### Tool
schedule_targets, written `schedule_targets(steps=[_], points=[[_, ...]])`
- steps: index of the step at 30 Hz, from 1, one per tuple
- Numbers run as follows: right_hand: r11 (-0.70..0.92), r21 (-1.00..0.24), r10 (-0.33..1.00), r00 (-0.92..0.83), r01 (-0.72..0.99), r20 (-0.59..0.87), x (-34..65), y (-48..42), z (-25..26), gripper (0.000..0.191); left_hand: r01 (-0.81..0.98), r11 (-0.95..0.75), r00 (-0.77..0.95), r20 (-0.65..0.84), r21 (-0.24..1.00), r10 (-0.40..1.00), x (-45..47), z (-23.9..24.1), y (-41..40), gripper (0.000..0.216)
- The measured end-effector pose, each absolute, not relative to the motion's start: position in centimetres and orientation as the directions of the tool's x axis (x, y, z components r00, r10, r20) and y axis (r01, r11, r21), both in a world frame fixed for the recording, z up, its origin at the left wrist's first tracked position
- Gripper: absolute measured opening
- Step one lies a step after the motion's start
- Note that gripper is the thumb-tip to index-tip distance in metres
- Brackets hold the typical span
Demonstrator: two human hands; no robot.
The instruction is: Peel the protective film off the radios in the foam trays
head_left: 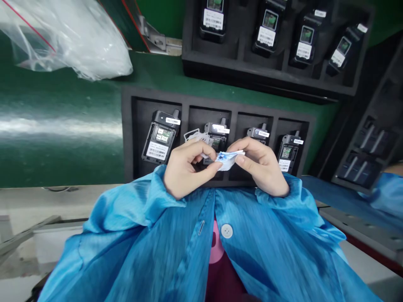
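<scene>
My left hand [185,165] and my right hand [262,165] meet close to my chest, both pinching a small blue-and-white film strip [227,158] between their fingertips. A thin clear piece [192,135] sticks up behind my left fingers. Just beyond the hands lies a black foam tray [129,138] with four slots, each holding a black handheld device with its back open and white labels, such as the leftmost device [160,136]. Both wrists are in blue smock sleeves.
A second black foam tray [239,67] with several labelled devices sits farther back on the green conveyor belt [56,126]. A crumpled clear plastic bag [69,35] lies at the upper left. Another dark tray [365,155] and someone's blue sleeve [388,193] are at the right.
</scene>
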State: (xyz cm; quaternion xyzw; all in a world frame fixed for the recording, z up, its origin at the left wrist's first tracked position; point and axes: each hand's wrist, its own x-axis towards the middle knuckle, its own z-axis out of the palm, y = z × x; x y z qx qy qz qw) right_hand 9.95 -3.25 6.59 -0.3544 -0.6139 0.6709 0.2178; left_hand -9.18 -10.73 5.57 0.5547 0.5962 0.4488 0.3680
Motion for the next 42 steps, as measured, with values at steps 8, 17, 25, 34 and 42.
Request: schedule_targets(steps=[8, 17, 25, 34, 42], points=[[0.147, -0.972, 0.743, -0.669, 0.181, -0.012, 8.1, -3.4, 7.5, 0.004, 0.509, -0.146, -0.089, 0.221, 0.849, 0.971, -10.2, 6.3, -11.7, 0.022], [0.415, -0.9, 0.642, -0.744, 0.131, 0.188, 7.2, -3.8, 7.9, 0.017, 0.732, -0.31, -0.027, 0.481, 0.607, 0.876, -11.7, 6.4, -12.4, 0.004], [0.548, -0.823, 0.628, -0.722, 0.147, 0.29, 6.8, -4.2, 7.7, 0.019, 0.459, -0.187, -0.139, 0.278, 0.869, 0.95, -10.9, 5.7, -12.0, 0.023], [0.571, -0.803, 0.655, -0.686, 0.174, 0.317, 7.0, -3.8, 8.3, 0.021, 0.195, -0.044, -0.171, 0.079, 0.98, 0.982, -11.0, 5.4, -11.9, 0.008], [0.384, -0.864, 0.698, -0.715, 0.325, 0.041, 5.7, -3.5, 9.3, 0.01, 0.164, -0.032, -0.152, 0.057, 0.986, 0.987, -11.8, 5.7, -12.3, 0.013]])
